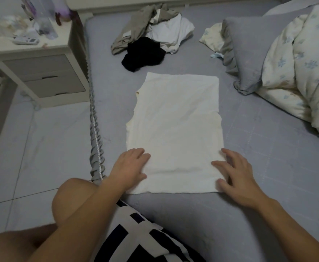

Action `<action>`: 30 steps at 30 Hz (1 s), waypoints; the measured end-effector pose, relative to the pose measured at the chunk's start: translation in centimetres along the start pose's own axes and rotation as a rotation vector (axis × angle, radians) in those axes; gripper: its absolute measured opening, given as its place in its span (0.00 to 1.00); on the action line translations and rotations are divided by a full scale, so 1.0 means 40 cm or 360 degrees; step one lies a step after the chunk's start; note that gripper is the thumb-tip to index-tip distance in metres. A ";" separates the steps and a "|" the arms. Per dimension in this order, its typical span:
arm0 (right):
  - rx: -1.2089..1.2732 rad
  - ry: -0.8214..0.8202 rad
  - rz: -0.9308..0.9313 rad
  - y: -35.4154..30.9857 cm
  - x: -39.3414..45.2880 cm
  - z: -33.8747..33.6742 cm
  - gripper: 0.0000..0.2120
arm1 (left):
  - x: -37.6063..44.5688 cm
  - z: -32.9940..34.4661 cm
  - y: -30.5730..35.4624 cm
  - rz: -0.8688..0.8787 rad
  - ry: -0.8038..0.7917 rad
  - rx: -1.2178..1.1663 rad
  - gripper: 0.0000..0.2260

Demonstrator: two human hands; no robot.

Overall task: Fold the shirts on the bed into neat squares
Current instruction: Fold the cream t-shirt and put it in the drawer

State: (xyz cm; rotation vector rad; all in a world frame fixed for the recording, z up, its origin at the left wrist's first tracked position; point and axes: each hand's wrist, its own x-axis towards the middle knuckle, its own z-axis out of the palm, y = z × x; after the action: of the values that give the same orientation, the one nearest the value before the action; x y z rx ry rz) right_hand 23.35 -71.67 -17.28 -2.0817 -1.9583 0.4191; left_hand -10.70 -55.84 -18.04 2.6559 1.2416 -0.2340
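In the head view, a cream shirt (175, 129) is laid out as a long narrow rectangle on the grey bed (258, 167), its sides apparently already folded in. Its near end is pressed flat between the two hands: the left hand (131, 165) rests with straight fingers on the near left corner, the right hand (234, 171) with spread fingers on the near right corner; nothing is gripped. Well beyond the hands, a heap of unfolded clothes (153, 35) is left. The lengthwise fold is judged next: both near corners would need pinching and carrying toward the far edge.
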 end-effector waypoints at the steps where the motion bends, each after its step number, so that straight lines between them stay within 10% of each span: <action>1: -0.0052 0.0015 -0.0012 -0.009 0.012 0.010 0.26 | 0.000 0.004 -0.004 -0.0016 0.0022 0.0029 0.26; 7: -0.0252 0.0077 -0.0116 -0.035 0.080 0.051 0.22 | 0.012 -0.034 0.009 0.0024 0.0340 0.0028 0.03; 15: -0.0114 0.0704 -0.0205 -0.056 0.174 -0.034 0.06 | 0.048 -0.113 -0.003 -0.0061 0.0613 -0.0027 0.12; 30: -0.0265 0.0358 -0.0248 -0.013 0.096 0.048 0.17 | 0.003 -0.017 0.018 -0.0177 0.0178 0.0211 0.18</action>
State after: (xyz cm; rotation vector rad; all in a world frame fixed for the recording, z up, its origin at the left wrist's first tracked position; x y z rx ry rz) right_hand 22.34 -67.81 -19.01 -1.9521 -2.0580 -0.0101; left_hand -10.02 -56.04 -17.34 2.7480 1.4589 -0.1929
